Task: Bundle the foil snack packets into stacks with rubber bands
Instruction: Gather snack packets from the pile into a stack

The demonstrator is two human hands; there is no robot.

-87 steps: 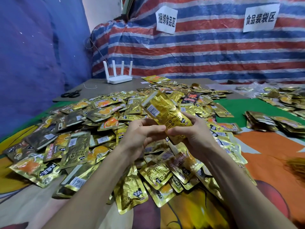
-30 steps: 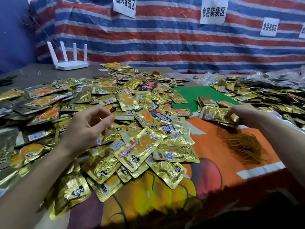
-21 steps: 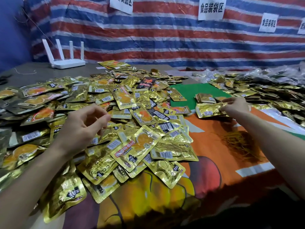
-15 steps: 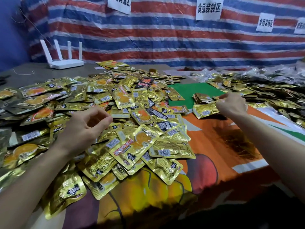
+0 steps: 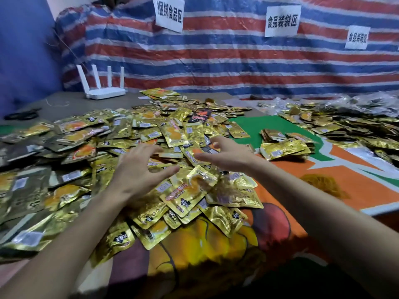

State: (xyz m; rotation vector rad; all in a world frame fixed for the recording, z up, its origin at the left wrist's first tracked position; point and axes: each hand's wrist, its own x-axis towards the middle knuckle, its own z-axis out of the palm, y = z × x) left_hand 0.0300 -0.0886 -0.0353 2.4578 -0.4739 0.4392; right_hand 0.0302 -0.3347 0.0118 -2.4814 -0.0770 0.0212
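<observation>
right hand (image 5: 226, 156) left bundle (image 5: 282, 148), joins left hand (image 5: 138, 169) above packets (image 5: 187, 190)

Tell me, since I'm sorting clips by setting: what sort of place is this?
Probably a makeshift food-packing work area. Paper signs on the striped tarp wall name zones for bundling and bagging food, loose foil packets cover the table, and a stack of packets lies near a heap of rubber bands.
</observation>
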